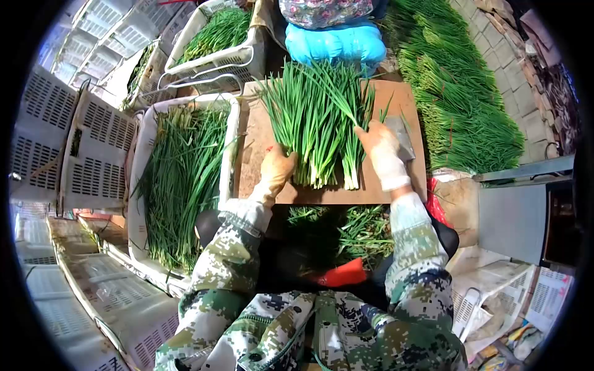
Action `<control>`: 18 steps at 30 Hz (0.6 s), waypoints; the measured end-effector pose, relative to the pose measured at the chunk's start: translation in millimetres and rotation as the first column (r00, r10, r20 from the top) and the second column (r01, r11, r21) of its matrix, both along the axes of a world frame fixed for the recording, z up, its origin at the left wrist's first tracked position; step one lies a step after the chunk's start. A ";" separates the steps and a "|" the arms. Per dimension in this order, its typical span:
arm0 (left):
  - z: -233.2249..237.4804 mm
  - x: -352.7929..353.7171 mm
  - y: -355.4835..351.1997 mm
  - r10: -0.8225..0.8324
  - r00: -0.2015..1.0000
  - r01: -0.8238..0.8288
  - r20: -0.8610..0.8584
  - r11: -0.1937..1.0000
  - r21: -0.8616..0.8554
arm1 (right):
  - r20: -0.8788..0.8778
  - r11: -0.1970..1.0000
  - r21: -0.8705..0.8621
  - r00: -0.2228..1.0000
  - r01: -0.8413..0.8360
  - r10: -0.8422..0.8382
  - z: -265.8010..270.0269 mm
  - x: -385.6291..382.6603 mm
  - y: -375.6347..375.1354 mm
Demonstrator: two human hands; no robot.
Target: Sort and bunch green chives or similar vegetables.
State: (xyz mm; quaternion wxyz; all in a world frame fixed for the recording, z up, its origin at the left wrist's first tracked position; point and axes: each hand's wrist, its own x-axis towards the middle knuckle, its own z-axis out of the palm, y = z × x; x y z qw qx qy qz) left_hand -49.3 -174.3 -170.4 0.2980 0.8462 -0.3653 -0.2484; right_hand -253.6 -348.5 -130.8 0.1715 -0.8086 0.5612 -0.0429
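A broad pile of green leafy stalks (318, 127) lies on a brown board (253, 133), its pale cut ends toward me. At the pile's left edge is my left hand (276, 168), gloved, its fingers curled against the stalks. My right hand (380, 151), in a pale glove, pinches a few stalks at the pile's right side, with their leaves slanting up to the left across the others. Beside my right hand a flat grey metal piece (401, 137) rests on the board, partly hidden by the hand.
A white crate (141, 185) of long green leaves stands left of the board, another crate (255, 52) behind it. Bundled greens (458, 93) cover the ground at right. Across the board sits a person in blue (334, 43). Loose trimmings (365, 232) lie below.
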 end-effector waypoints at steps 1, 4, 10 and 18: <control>3.1 0.0 -0.6 0.023 1.000 -0.023 -0.014 1.000 0.014 | -0.108 0.982 0.179 0.993 0.060 -0.041 -3.5 15.3 -10.8; -25.4 10.4 -7.2 0.065 0.996 -0.066 -0.069 0.998 -0.018 | -0.118 0.965 0.256 0.993 0.049 -0.019 -34.3 31.1 -34.0; -34.8 10.8 -7.8 0.034 0.989 -0.042 -0.144 0.998 -0.052 | 0.139 0.994 0.100 0.990 -0.038 0.024 27.6 33.9 47.7; 3.7 7.2 -12.0 -0.081 0.993 0.077 -0.087 0.996 -0.047 | 0.003 0.947 -0.084 0.951 -0.309 0.310 7.8 55.3 141.1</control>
